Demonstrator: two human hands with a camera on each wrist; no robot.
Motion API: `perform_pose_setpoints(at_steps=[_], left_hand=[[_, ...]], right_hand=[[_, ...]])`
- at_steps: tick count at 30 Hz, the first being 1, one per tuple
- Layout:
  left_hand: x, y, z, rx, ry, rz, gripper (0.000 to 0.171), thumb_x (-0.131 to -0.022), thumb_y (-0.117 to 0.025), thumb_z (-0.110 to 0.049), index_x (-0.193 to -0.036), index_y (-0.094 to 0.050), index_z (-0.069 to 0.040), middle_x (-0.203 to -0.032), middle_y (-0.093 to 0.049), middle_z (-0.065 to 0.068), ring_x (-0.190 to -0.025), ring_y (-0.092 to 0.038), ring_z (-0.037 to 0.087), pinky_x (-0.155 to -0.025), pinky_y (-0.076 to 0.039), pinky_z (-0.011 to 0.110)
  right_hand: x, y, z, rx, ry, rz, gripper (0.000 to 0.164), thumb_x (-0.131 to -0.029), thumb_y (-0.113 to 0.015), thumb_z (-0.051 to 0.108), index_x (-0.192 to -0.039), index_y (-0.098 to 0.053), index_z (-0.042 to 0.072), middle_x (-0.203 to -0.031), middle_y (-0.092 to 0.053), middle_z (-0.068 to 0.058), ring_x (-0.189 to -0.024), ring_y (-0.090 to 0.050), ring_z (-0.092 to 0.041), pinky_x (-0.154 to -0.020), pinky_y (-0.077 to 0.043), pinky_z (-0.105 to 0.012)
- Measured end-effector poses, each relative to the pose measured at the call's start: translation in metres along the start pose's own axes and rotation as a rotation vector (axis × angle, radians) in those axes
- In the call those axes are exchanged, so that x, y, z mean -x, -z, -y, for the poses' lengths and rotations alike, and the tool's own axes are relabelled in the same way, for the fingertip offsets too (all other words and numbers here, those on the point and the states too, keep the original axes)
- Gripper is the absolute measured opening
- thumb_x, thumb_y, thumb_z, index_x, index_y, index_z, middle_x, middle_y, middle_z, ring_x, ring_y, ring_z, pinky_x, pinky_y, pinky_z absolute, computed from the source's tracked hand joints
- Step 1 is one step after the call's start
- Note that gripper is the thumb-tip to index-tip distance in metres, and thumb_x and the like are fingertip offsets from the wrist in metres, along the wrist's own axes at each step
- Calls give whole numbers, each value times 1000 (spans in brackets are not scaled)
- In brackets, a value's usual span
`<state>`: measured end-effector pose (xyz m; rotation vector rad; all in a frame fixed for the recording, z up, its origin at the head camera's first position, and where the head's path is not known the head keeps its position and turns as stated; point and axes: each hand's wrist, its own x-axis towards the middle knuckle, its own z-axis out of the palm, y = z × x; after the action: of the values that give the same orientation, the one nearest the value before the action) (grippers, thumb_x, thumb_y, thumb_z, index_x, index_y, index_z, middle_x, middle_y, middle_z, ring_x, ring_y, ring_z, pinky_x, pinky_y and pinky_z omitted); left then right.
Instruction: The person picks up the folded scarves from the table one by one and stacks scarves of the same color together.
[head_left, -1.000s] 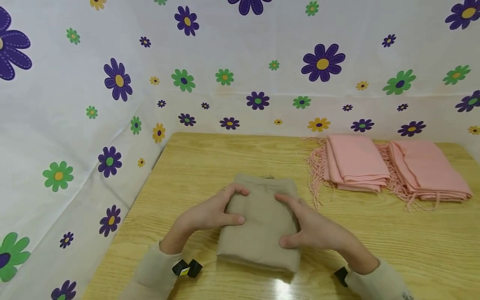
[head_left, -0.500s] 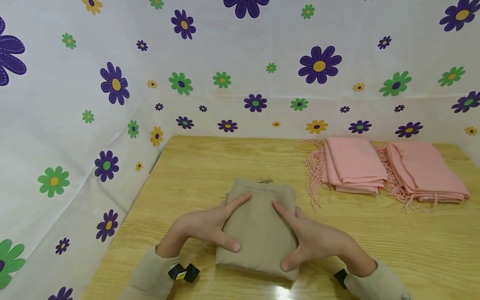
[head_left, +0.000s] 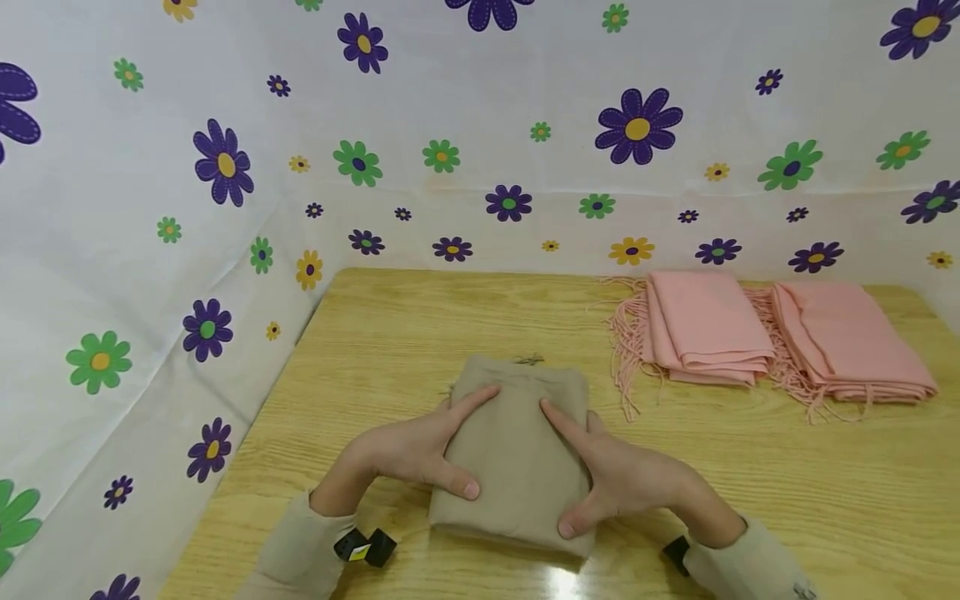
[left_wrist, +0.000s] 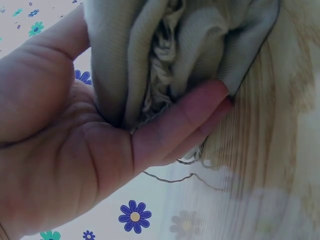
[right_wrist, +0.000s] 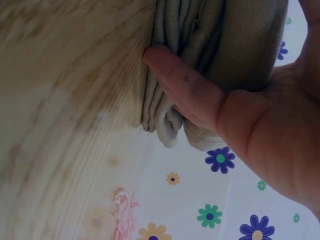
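A beige scarf (head_left: pixel 521 467), folded into a thick rectangle, lies on the wooden table in front of me. My left hand (head_left: pixel 416 450) holds its left side, index finger and thumb spread over the top. From the opposite side my right hand (head_left: pixel 633 475) grips it the same way. In the left wrist view, the other fingers (left_wrist: pixel 175 122) lie along the gathered layers close to the table, and a loose thread hangs beyond them. The right wrist view shows fingers (right_wrist: pixel 187 85) against the stacked folds (right_wrist: pixel 250 45), fingertip right by the tabletop.
Two folded pink scarves with fringes, one (head_left: pixel 712 321) beside the other (head_left: pixel 855 342), lie at the back right of the table (head_left: pixel 405 325). White flower-printed cloth (head_left: pixel 420 100) hangs along the back and left sides.
Both thumbs have slid toward me along the beige scarf, and the left index finger has straightened. The scarf sits slightly nearer to me than a second ago; the pink scarves stay put.
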<state>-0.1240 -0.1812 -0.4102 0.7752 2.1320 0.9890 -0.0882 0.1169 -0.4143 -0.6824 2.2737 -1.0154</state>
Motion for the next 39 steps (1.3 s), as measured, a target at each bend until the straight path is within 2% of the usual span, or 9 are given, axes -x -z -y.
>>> perform_pose_setpoints(at_steps=[5,10,19,26,30,34,39], left_hand=[[-2,0,1,2,3,-12,116,-79,-83,-44,-160,0,-33,-162,-9,14,-146,-17,30,-115,-21,52],[-2,0,4,19,-6,-22,114,-81,-82,-42,-160,0,-33,-162,-11,13,-143,-23,29,-114,-23,53],[-3,2,11,28,-17,-69,110,-83,-81,-35,-160,-2,-32,-162,-11,14,-142,-27,31,-112,-23,55],[-6,4,10,9,-15,-85,108,-83,-81,-34,-159,-5,-35,-161,-13,15,-139,-29,32,-111,-26,55],[-3,4,6,-16,-19,-87,107,-84,-80,-35,-160,-5,-30,-161,-14,15,-140,-29,32,-111,-27,55],[1,5,-4,-65,10,-91,106,-85,-78,-38,-160,-5,-22,-160,-17,19,-141,-28,33,-111,-27,55],[5,10,-27,-240,64,-136,100,-86,-77,-40,-159,-16,-9,-155,-29,27,-136,-38,38,-109,-34,55]], right_hand=[[0,1,-5,-2,16,-15,131,-68,-91,42,-161,-1,22,-148,-14,-40,-118,-45,-35,-101,-40,-50],[-2,1,-8,-15,52,-22,130,-69,-90,42,-161,-1,20,-152,-7,-38,-125,-40,-35,-103,-38,-50],[-9,4,-12,-40,59,-37,128,-69,-91,41,-161,-4,25,-156,-6,-31,-129,-36,-32,-103,-38,-46],[-10,10,-14,-20,62,-38,125,-70,-90,41,-161,-5,27,-146,-22,-30,-119,-42,-30,-100,-41,-46],[-10,13,-15,-19,69,-29,121,-73,-88,42,-161,-6,29,-141,-29,-27,-112,-45,-27,-96,-43,-44],[-7,16,-19,-70,107,-21,113,-78,-85,38,-161,-9,25,-144,-30,-24,-115,-45,-25,-97,-43,-43],[-2,22,-24,-189,143,-28,102,-85,-80,30,-160,-12,19,-150,-29,-19,-116,-50,-25,-96,-46,-39]])
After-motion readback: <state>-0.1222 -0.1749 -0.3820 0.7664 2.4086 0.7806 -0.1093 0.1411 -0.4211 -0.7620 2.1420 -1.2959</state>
